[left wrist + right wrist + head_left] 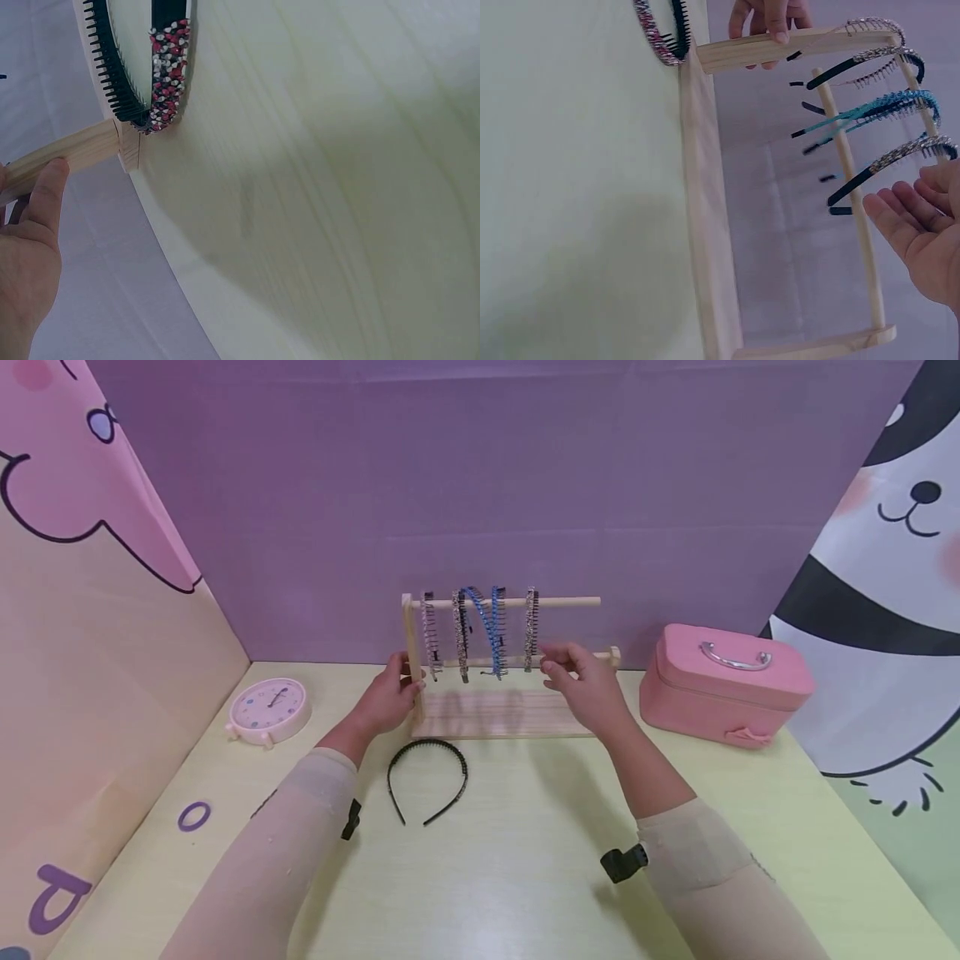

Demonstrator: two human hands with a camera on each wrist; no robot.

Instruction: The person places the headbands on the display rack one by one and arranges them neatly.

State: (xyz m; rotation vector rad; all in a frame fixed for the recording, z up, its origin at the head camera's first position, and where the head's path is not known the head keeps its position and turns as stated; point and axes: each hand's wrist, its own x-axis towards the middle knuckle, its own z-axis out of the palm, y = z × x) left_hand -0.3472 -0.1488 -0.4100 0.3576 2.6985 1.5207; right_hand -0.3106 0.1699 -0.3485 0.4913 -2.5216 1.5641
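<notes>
A wooden rack (502, 727) stands near the back of the table, with several toothed headbands hanging from its upper rod. My left hand (386, 697) holds the rack's left post (410, 635) between thumb and fingers. Just beside the rightmost glittery silver headband (532, 631) is my right hand (581, 681); in the right wrist view its fingers are loosely bent, with nothing seen in them. Further left hang blue headbands (495, 631), another glittery headband (460, 635) and a pale pink one (430, 635). A black headband with red and white beading (169, 75) lies on the table before the rack.
A round pink clock (268, 706) lies at the left of the table. To the right of the rack is a pink case (723, 685) with a silver handle. A purple backdrop (487, 485) rises behind, and printed panels flank both sides.
</notes>
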